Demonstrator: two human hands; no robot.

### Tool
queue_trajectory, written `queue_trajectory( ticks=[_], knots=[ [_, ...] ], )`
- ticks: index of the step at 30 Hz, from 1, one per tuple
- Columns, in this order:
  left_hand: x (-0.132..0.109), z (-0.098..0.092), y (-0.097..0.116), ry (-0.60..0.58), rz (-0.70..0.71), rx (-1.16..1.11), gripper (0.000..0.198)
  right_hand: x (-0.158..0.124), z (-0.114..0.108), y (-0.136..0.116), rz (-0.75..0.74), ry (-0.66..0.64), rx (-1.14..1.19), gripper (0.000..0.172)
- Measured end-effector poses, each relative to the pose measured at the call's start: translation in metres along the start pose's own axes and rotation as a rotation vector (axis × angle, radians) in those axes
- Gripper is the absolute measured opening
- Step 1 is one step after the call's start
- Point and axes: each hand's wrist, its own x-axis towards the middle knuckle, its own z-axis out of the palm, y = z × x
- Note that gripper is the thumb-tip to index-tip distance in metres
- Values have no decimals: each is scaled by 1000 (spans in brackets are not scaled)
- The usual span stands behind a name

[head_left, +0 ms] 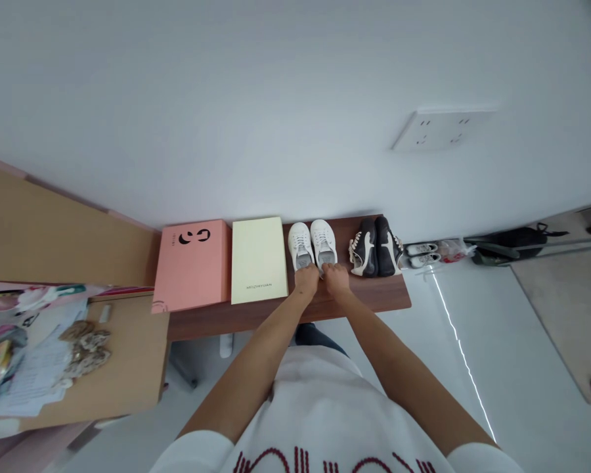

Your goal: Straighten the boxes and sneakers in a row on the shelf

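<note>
A pair of white sneakers stands side by side on a narrow brown wooden table [256,315], toes toward the wall. My left hand [306,278] is closed at the heel of the left white sneaker [299,238]. At the heel of the right white sneaker [323,236], my right hand [335,276] has its fingers curled on the edge. To the left of the sneakers lies a pale yellow box [259,253], then a pink box [192,269]. A pair of dark brown and cream sneakers [377,246] sits to the right.
A white wall socket [443,129] is above on the right. On the left stands a desk [132,355] with papers and scrunchies [86,348]. Past the table's right end, white shoes [423,255], a plastic bag [456,249] and a black bag [512,243] lie along the wall.
</note>
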Motion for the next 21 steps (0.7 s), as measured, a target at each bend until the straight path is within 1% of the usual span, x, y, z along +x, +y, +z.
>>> queue_trajectory(
  ticks=[3,5,7,8,11,14,18,20,21],
  knots=[
    [0,6,-1,-2,-16,5,32,0,5,-3,37,-16,13,21],
    [-1,9,-2,19,-15,13,31,-2,7,-3,51,-22,27,20],
    [-2,12,-3,70,-3,31,31,-3,7,-1,40,-16,50,19],
    [-2,13,-2,107,7,44,31,-5,7,1,28,-4,64,22],
    [-2,13,3,226,66,75,30,-7,4,12,-2,89,109,31],
    [0,12,17,301,171,77,25,-9,2,30,0,240,143,31],
    [3,15,43,343,320,58,22,-13,0,65,48,438,164,32],
    [5,18,58,347,364,32,21,-18,0,86,78,492,168,34],
    [6,19,65,341,376,15,24,-20,0,98,94,499,169,35]
  ],
)
